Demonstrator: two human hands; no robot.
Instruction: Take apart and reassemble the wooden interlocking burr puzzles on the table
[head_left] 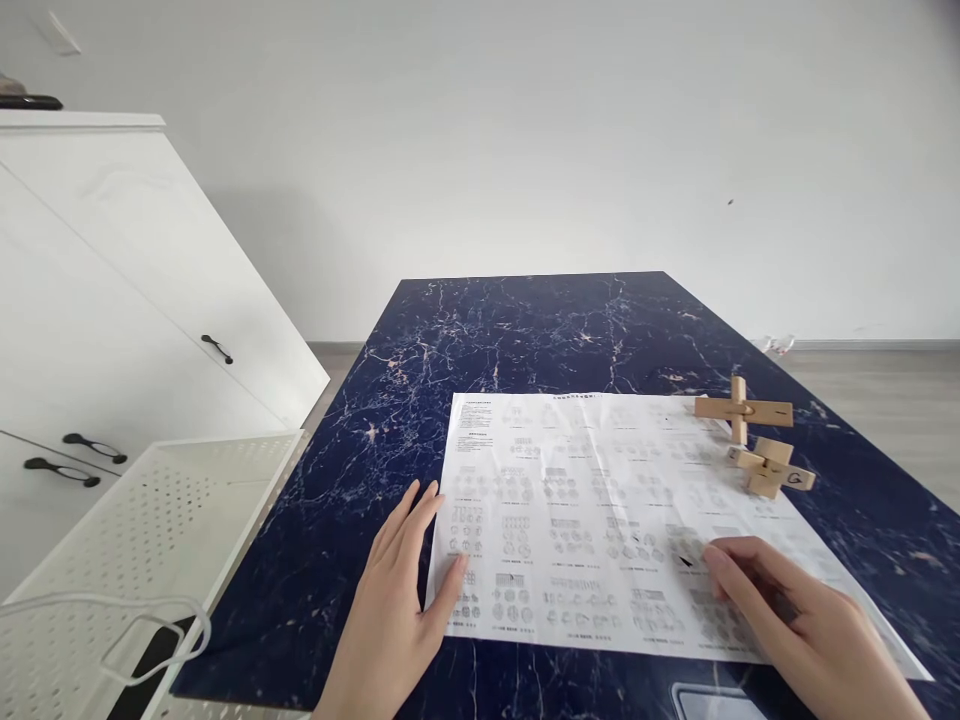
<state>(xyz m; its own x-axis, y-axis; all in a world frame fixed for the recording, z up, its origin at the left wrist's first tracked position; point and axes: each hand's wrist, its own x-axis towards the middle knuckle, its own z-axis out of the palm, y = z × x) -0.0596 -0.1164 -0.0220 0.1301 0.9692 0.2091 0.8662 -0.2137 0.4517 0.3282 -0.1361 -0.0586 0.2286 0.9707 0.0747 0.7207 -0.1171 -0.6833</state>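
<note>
A large printed instruction sheet (570, 500) with rows of small diagrams lies creased on the dark blue table. My left hand (401, 590) rests at its left edge, fingers stretched out and the thumb on the paper. At the lower right, my right hand (802, 610) lies on the sheet with curled fingers, thumb and forefinger together; anything between them is hidden. Just left of those fingertips is a small dark mark (686, 561). Beyond my right hand, two wooden interlocking puzzles stand by the sheet's right edge: a cross-shaped one (739, 410) and a chunkier one marked G (771, 468).
The marbled table (510, 330) reaches towards a pale wall. A grey-edged flat object (712, 703) shows at the near edge. On the left are a white cabinet (150, 270) and a perforated white bin (172, 500) with a white cable (150, 602).
</note>
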